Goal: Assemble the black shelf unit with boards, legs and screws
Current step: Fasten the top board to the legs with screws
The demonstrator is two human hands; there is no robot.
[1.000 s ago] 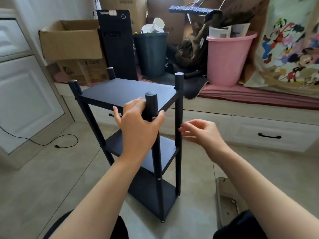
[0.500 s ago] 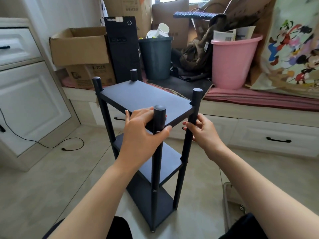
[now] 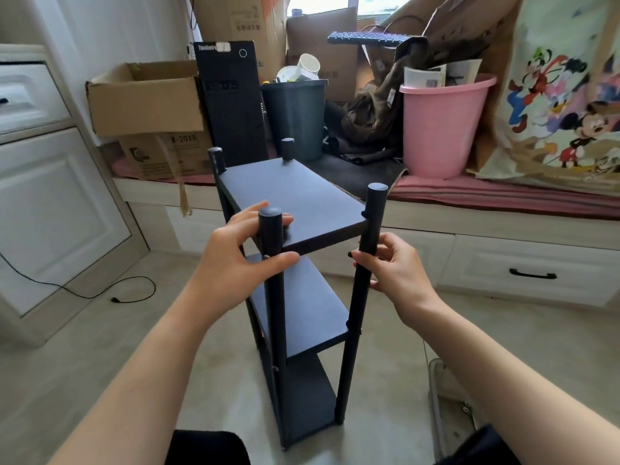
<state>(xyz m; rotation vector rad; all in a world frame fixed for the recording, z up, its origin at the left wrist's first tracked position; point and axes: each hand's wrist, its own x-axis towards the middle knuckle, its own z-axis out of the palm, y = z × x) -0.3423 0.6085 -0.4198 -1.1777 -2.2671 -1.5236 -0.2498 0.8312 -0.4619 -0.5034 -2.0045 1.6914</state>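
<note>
The black shelf unit (image 3: 295,196) stands upright on the tiled floor in front of me, with three boards and round legs at its corners. My left hand (image 3: 241,260) grips the near left leg (image 3: 270,229) just below its top, thumb in front and fingers behind on the top board. My right hand (image 3: 394,263) holds the near right leg (image 3: 375,209) just under the top board, fingers curled round it. Small screw heads show on the legs at the lower boards.
A window bench with white drawers (image 3: 530,273) runs behind the shelf, loaded with cardboard boxes (image 3: 144,99), a black computer tower (image 3: 231,102), a dark bin (image 3: 295,119) and a pink bucket (image 3: 443,125). A cable (image 3: 114,293) lies on the floor at left. A tray (image 3: 449,397) sits at right.
The shelf has been turned so its short end faces me. My right hand, loose beside the right leg a second ago, now grips it. My left hand stays on the left leg.
</note>
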